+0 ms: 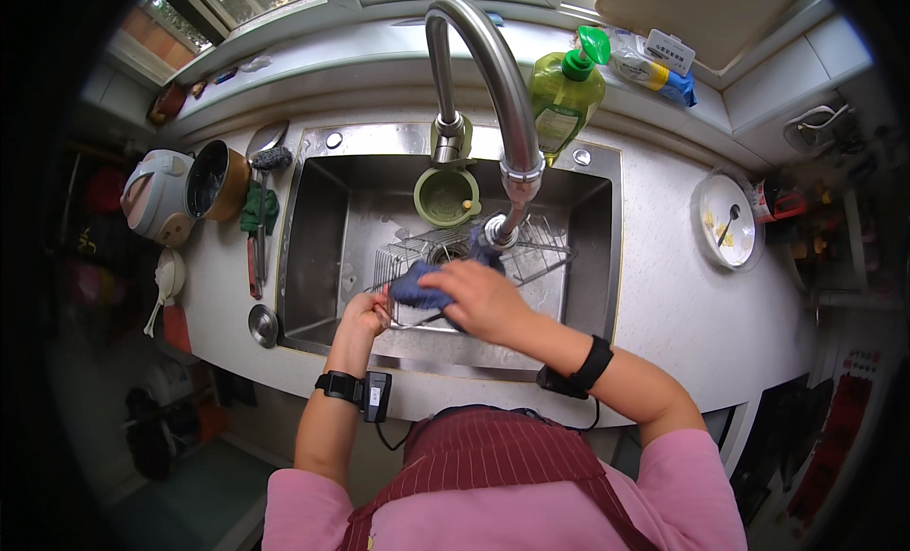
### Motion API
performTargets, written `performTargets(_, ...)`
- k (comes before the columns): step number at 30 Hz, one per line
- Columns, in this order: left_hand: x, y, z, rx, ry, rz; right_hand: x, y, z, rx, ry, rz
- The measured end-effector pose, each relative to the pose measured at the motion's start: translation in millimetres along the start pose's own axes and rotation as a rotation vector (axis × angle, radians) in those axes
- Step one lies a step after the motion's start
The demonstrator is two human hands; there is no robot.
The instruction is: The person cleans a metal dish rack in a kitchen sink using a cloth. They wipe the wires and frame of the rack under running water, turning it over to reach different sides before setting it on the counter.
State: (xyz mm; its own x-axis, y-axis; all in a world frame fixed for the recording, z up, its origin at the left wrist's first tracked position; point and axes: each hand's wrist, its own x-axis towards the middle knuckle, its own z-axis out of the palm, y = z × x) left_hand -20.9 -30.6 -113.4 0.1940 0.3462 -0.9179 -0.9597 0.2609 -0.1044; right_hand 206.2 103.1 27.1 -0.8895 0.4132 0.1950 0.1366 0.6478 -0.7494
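Note:
My left hand grips the left end of a wire rack held over the stainless steel sink. In my right hand is a blue cloth, pressed against the rack's wires near my left fingers. More of the cloth hangs behind my right hand, below the faucet head. The rack's right end reaches past the faucet, and its middle is partly hidden by the cloth and my right hand. A green strainer basket sits at the back of the sink.
The curved faucet arches over the sink. Behind it stands a green soap pump bottle. On the left counter are a pot, a rice cooker, a brush and a metal lid. A plate with a spoon lies at right.

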Motion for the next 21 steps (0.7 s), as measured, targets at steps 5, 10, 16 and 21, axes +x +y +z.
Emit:
performTargets(5,21,-4,1,-0.187,0.194,0.311,6,-2,27,-0.242,-0.096,-0.199)
performTargets(10,29,0,-10,-0.507,0.15,0.324,18,4,40,-0.168,0.006,-0.299)
performTargets(16,-4,-26,47,-0.18,0.057,0.324,16,13,62,-0.099,0.14,-0.077)
performTargets(21,-4,-21,26,-0.244,0.154,0.297,10,7,65,0.208,0.24,0.287)
